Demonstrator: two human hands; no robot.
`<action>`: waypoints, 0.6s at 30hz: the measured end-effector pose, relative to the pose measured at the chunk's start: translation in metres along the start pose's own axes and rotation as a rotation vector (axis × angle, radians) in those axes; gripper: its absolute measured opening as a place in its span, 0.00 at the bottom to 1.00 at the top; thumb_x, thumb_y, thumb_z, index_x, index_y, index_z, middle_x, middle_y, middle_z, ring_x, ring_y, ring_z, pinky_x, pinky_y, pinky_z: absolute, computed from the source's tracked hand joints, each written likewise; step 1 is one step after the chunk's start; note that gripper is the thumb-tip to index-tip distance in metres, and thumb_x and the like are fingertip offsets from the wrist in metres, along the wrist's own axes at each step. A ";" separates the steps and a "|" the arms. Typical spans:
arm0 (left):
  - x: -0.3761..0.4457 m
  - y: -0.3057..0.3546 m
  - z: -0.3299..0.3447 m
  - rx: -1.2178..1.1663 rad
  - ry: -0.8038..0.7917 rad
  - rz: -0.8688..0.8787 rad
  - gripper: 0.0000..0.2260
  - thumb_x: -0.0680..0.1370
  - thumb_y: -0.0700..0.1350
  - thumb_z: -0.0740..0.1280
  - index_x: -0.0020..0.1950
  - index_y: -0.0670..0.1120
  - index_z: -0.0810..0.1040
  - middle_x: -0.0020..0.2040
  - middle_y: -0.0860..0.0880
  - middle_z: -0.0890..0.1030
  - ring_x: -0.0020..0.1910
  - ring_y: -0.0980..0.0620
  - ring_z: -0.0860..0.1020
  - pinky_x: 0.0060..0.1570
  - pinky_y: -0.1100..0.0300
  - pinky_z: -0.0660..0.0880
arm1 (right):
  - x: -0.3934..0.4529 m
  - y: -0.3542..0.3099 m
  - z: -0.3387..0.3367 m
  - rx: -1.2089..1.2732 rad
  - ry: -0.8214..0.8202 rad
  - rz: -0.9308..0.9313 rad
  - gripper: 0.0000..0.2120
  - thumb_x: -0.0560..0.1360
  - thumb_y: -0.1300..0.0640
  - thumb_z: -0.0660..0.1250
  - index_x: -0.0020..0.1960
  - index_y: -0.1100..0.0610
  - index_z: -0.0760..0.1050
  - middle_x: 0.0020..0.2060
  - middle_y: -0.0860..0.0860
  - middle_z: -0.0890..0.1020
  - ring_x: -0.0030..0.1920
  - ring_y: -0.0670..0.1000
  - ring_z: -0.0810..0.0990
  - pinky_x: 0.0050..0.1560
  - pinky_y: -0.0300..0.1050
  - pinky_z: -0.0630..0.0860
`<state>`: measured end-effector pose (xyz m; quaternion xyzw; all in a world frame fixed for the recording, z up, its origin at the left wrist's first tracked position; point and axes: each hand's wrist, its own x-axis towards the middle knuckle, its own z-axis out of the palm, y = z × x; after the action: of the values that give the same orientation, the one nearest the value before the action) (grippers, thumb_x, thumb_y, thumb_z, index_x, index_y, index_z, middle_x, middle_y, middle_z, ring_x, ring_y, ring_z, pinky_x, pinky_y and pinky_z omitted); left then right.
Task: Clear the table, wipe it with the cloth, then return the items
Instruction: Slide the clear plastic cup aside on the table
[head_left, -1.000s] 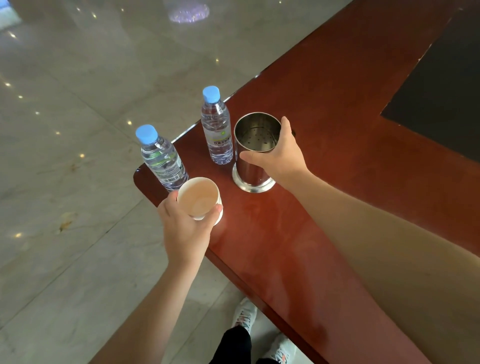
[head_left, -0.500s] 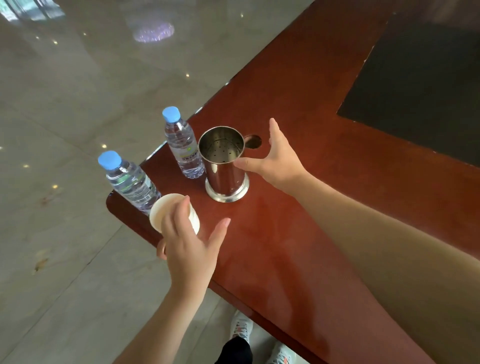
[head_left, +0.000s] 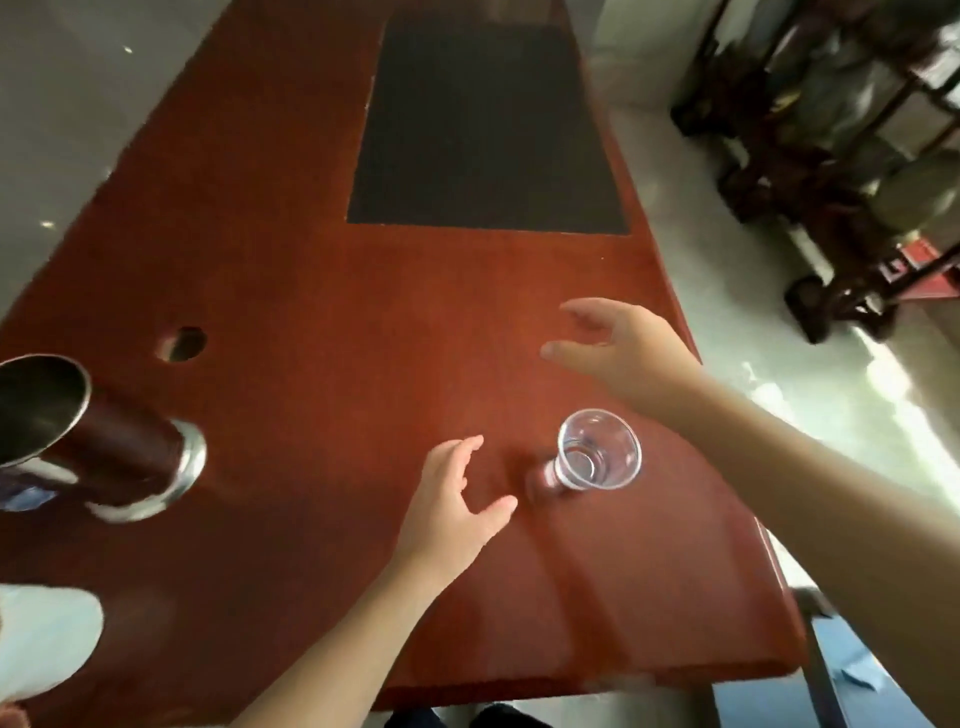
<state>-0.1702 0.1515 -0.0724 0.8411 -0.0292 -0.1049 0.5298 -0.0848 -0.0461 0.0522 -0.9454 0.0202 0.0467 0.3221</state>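
Standing upright near the worktop's (head_left: 291, 270) right edge, a clear plastic cup (head_left: 597, 451) lies between both hands. Left hand (head_left: 449, 506) and right hand (head_left: 621, 351) hover with released grip, fingers spread, holding nothing; a steel cup (head_left: 98, 441) stands far left.

A clear plastic cup (head_left: 597, 451) stands upright on the red-brown counter (head_left: 311, 291) near its right edge, apart from everything else. Far left, a shiny steel canister (head_left: 98, 441) stands open-topped, and a white paper cup (head_left: 44, 642) sits at the near-left corner, blurred.
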 end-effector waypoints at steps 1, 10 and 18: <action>0.003 0.001 0.011 0.003 -0.057 0.003 0.31 0.70 0.48 0.76 0.69 0.58 0.65 0.64 0.61 0.66 0.61 0.69 0.69 0.60 0.72 0.68 | -0.010 0.015 -0.001 0.004 0.012 0.039 0.30 0.72 0.42 0.73 0.70 0.51 0.73 0.64 0.49 0.79 0.61 0.49 0.78 0.57 0.41 0.69; 0.035 0.012 0.078 -0.165 -0.201 -0.130 0.46 0.67 0.46 0.80 0.78 0.49 0.56 0.73 0.52 0.63 0.66 0.57 0.69 0.66 0.57 0.70 | -0.065 0.103 0.024 0.077 -0.088 0.255 0.57 0.62 0.34 0.75 0.80 0.51 0.49 0.76 0.52 0.61 0.73 0.51 0.64 0.66 0.46 0.65; 0.046 0.007 0.093 -0.191 -0.118 -0.042 0.34 0.66 0.41 0.80 0.61 0.68 0.68 0.63 0.60 0.70 0.54 0.71 0.75 0.51 0.68 0.75 | -0.062 0.122 0.054 0.187 -0.193 0.225 0.58 0.64 0.42 0.79 0.80 0.57 0.47 0.78 0.53 0.59 0.75 0.49 0.61 0.68 0.40 0.60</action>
<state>-0.1444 0.0590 -0.1110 0.7795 -0.0326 -0.1674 0.6027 -0.1587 -0.1092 -0.0576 -0.8943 0.0989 0.1708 0.4017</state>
